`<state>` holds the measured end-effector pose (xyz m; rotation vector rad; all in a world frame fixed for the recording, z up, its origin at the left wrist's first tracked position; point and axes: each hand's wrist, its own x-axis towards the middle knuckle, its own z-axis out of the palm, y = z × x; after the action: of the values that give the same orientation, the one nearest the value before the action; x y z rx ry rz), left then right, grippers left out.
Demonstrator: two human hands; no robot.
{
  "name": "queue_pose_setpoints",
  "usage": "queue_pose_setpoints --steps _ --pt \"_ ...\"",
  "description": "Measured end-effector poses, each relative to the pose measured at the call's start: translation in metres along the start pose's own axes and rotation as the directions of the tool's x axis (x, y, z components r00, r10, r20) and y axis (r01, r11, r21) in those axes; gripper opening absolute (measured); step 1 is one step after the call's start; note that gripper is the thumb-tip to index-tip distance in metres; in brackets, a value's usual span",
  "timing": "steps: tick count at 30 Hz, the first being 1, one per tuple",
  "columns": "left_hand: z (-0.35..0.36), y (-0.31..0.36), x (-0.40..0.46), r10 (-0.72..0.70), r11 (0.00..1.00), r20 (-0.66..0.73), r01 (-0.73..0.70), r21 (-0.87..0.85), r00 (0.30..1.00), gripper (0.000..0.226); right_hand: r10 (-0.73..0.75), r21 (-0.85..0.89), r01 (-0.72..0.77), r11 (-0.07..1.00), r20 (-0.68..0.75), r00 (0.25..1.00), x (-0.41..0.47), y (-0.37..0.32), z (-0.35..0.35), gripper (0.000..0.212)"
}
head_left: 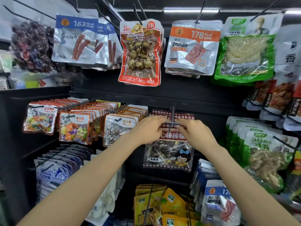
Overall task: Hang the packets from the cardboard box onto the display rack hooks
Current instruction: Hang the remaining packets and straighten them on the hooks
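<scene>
A clear lollipop packet (pixel 169 152) with a dark red flowered border and a cartoon girl hangs in the middle of the black rack, at the front of a grey hook (pixel 172 118). My left hand (pixel 149 130) pinches its top left edge and my right hand (pixel 193 132) pinches its top right edge, both right at the hook's crossbar. More packets of the same kind (pixel 184 115) sit behind it on that hook. The cardboard box is out of view.
Filled hooks surround the spot: candy packets (pixel 75 126) and stone candy (pixel 117 129) to the left, green packets (pixel 267 157) to the right, quail eggs (pixel 140 53) and pork jerky (pixel 192 46) above, yellow packets (pixel 156 207) below.
</scene>
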<state>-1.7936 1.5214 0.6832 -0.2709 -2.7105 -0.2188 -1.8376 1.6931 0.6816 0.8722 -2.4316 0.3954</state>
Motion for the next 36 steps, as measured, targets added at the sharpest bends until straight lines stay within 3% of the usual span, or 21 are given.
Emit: queue_pose_setpoints --steps 8,16,21,24,28,32,36 --pt "0.003 0.002 0.009 -0.056 0.981 0.093 0.038 0.188 0.994 0.067 0.035 -0.041 -0.033 0.999 0.056 0.998 0.004 -0.004 0.003 0.033" --pt "0.01 0.012 0.001 0.006 0.993 -0.309 0.03 0.112 0.951 0.04 -0.084 -0.006 0.084 0.996 -0.155 0.984 -0.007 -0.004 0.015 0.033" --pt "0.014 0.013 -0.016 -0.035 0.987 -0.439 0.099 0.123 0.898 0.031 -0.028 0.091 0.063 0.994 -0.349 0.937 -0.028 -0.012 0.027 0.032" --pt "0.017 0.013 -0.035 0.018 0.991 -0.48 0.049 0.127 0.877 0.022 0.055 0.115 -0.009 0.993 -0.402 0.914 -0.047 -0.022 0.033 0.024" --pt "0.018 0.007 -0.072 0.005 0.998 -0.43 0.023 0.059 0.903 0.021 0.145 0.193 -0.109 0.975 -0.184 0.972 -0.066 -0.047 0.048 0.021" --pt "0.025 -0.025 -0.117 -0.117 0.991 -0.258 0.131 0.036 0.959 0.024 0.151 0.269 -0.157 0.95 0.043 0.988 -0.077 -0.087 0.067 0.023" --pt "0.035 -0.07 -0.164 -0.306 0.952 -0.16 0.295 -0.089 0.939 0.022 0.117 0.367 -0.188 0.911 0.209 0.971 -0.083 -0.134 0.094 0.025"
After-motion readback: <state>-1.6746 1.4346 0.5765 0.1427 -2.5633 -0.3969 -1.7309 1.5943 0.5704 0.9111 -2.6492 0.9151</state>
